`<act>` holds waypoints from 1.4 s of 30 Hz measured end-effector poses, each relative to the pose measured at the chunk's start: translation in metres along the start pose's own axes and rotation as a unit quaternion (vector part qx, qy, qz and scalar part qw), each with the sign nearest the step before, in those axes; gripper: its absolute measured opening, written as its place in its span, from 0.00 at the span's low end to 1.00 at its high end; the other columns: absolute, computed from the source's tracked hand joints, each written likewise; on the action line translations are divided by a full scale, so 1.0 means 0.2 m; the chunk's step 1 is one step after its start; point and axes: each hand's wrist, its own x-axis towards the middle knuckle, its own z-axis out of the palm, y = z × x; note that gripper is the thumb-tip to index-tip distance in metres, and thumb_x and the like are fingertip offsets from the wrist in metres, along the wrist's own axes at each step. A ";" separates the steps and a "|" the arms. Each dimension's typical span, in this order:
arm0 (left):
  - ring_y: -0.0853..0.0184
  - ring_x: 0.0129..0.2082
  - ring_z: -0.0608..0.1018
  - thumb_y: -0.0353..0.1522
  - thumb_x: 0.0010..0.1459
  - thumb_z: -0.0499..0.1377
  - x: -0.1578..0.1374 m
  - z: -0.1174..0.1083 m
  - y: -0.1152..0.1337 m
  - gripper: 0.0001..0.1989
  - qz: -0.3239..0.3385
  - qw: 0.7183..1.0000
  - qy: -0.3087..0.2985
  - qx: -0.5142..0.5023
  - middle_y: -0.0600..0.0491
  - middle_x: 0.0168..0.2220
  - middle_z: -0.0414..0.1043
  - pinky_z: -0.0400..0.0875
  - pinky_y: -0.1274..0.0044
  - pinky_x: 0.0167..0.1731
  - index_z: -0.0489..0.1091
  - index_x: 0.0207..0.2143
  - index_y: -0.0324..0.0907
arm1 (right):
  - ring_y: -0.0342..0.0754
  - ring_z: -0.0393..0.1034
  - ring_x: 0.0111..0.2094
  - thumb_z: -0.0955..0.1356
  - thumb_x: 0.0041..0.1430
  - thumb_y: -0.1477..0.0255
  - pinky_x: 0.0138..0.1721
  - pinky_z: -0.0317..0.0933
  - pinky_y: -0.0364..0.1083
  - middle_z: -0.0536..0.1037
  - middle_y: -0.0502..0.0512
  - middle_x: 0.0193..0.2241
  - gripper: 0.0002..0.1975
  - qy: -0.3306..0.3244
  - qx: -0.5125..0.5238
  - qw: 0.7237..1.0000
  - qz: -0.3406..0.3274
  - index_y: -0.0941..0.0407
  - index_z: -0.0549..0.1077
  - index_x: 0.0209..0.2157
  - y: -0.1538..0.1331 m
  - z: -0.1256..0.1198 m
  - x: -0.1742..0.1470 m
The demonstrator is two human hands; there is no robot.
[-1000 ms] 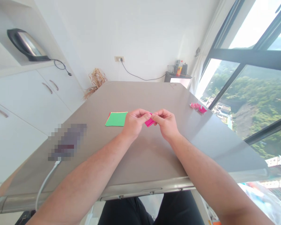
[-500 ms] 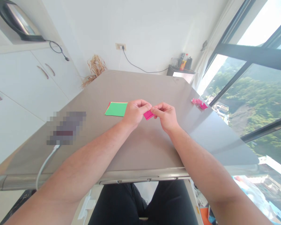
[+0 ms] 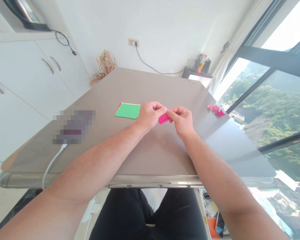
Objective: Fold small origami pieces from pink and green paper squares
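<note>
A small folded piece of pink paper (image 3: 163, 119) is held between my two hands above the middle of the table. My left hand (image 3: 151, 115) pinches its upper left side between thumb and fingers. On its right side my right hand (image 3: 181, 119) has thumb and forefinger closed on the paper, the other fingers curled. Left of my left hand lies a stack of coloured paper sheets (image 3: 127, 110), green on top, with red and yellowish edges peeking out. Several folded pink paper pieces (image 3: 216, 110) rest near the table's right edge.
The grey-brown table (image 3: 150, 153) spans the space before me. At its left lies a blurred-out flat object (image 3: 76, 126) with a white cable (image 3: 51, 163) running over the front edge. A window (image 3: 265, 100) borders the right side; bottles (image 3: 202, 63) stand beyond the far corner.
The view has shifted slightly, so the table sits a little higher in the picture. Both hands keep their pinch on the pink paper, which is turned slightly; a bit more of it shows.
</note>
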 end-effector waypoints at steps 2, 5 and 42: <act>0.68 0.27 0.76 0.35 0.50 0.65 0.01 -0.01 -0.01 0.07 -0.006 1.000 -0.009 0.015 0.53 0.26 0.77 0.69 0.76 0.31 0.75 0.26 0.40 | 0.41 0.63 0.23 0.74 0.48 0.69 0.26 0.59 0.43 0.71 0.47 0.18 0.08 0.005 -0.001 1.000 -0.006 0.55 0.73 0.22 0.00 -0.01 0.01; 0.68 0.29 0.76 0.37 0.50 0.67 0.02 -0.04 -0.02 0.09 -0.007 0.999 -0.039 0.034 0.53 0.27 0.78 0.69 0.75 0.33 0.76 0.27 0.40 | 0.41 0.63 0.23 0.74 0.49 0.67 0.26 0.59 0.44 0.71 0.47 0.19 0.08 -0.004 -0.016 1.000 0.001 0.55 0.74 0.23 0.00 -0.03 0.01; 0.71 0.25 0.74 0.31 0.49 0.66 0.02 -0.04 -0.07 0.20 0.013 0.999 -0.040 0.026 0.55 0.29 0.77 0.69 0.77 0.27 0.75 0.47 0.45 | 0.43 0.72 0.27 0.74 0.49 0.67 0.29 0.65 0.45 0.78 0.48 0.26 0.10 -0.034 -0.052 0.998 -0.031 0.54 0.71 0.31 -0.02 -0.05 0.01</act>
